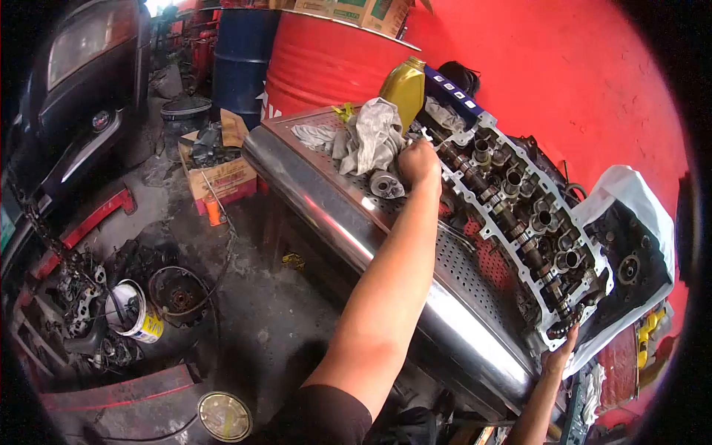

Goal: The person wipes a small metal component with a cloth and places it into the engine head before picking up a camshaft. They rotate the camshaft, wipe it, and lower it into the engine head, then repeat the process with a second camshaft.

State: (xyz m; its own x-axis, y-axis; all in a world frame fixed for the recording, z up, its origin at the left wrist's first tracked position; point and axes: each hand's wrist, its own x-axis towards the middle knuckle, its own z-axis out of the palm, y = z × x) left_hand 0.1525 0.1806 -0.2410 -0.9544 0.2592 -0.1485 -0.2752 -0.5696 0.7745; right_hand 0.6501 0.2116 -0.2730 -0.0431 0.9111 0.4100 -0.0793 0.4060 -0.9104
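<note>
A long cylinder head (512, 222) with a camshaft (493, 200) and several round bores lies diagonally on a perforated metal bench (319, 159). My left hand (420, 161) is closed at its far end, the fingers partly hidden. At the near end my right hand (558, 359) grips the edge, thumb up beside the dark sprocket (567, 326); its other fingers are out of sight beneath. Close to my left hand are a crumpled grey rag (374, 133) and a small round metal part (386, 185).
A gold oil bottle (405, 89) and a blue box (451, 93) stand behind. To the right, a dark engine cover (630, 256) rests on white plastic (656, 215). Red drum (334, 67), parts carton (226, 182) and white bucket (141, 322) stand beyond the bench's left side.
</note>
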